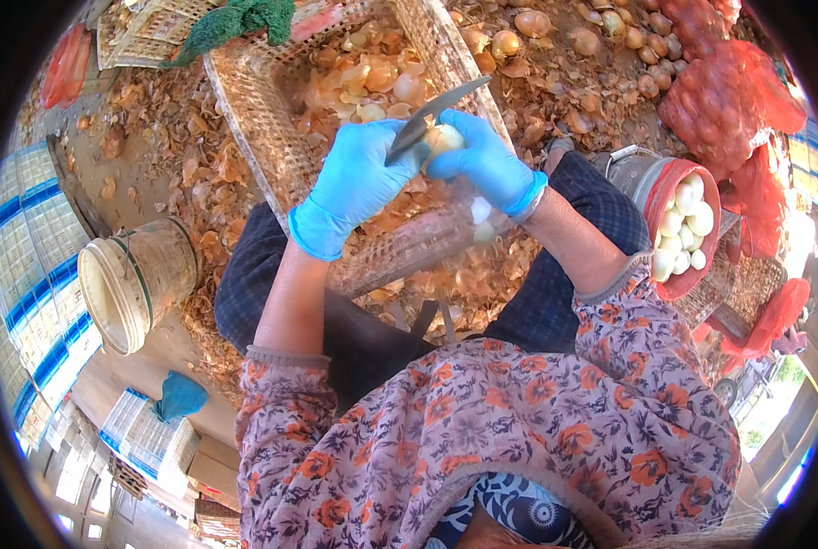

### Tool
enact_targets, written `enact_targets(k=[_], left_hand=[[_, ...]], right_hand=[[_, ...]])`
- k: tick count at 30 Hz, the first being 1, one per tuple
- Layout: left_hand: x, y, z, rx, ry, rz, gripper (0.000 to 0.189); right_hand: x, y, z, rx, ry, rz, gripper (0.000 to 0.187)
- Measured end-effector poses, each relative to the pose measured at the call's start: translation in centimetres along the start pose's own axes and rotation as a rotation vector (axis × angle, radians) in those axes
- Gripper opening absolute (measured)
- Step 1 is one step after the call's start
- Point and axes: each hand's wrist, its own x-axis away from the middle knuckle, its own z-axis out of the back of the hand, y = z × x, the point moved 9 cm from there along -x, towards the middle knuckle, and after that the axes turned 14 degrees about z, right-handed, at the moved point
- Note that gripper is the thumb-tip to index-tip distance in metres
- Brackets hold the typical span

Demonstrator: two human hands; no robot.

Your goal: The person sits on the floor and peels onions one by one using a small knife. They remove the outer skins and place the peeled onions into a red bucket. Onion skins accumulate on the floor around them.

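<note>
My left hand (357, 178), in a blue glove, grips a knife (436, 113) whose dark blade points up and to the right. My right hand (488, 161), also gloved in blue, holds a pale, partly peeled onion (445, 139) between thumb and fingers. The blade lies against or just beside the top left of the onion; contact cannot be told. Both hands are over a dirty woven-pattern plastic crate (258, 127), where onion skins (381, 75) and some onions lie. The knife's handle is hidden in my left hand.
A bucket with a red rim (680, 288) at the right holds peeled onions (687, 219). An off-white bucket (169, 267) lies tipped at the left. Unpeeled onions (584, 41) and skins cover the floor beyond, near red mesh sacks (711, 103). Green netting (244, 27) hangs over the crate's far corner.
</note>
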Motion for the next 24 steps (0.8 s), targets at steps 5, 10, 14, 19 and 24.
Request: enact_targets(k=[5,10,14,19,24], left_hand=[[-0.4,-0.4,-0.3,0.072,-0.07,0.052,0.022],[-0.7,-0.9,-0.5,0.061,-0.011,0.011,0.016],[-0.5,0.0,-0.5,-0.061,0.178,-0.069,0.016],[0.3,0.9,1.3,-0.045,0.391,-0.126,0.013],[0.0,-0.8,2.3,0.15,0.406,0.024,0.017]], right_hand=[[0.0,-0.1,0.1,0.055,-0.02,0.029,0.036],[0.1,-0.4,0.0,-0.008,-0.041,0.066,0.037],[0.0,-0.7,-0.1,0.046,-0.039,0.081,0.038],[0.1,0.4,-0.4,-0.261,0.073,-0.022,0.038],[-0.4,-0.1,0.2,-0.186,0.096,0.008,0.044]])
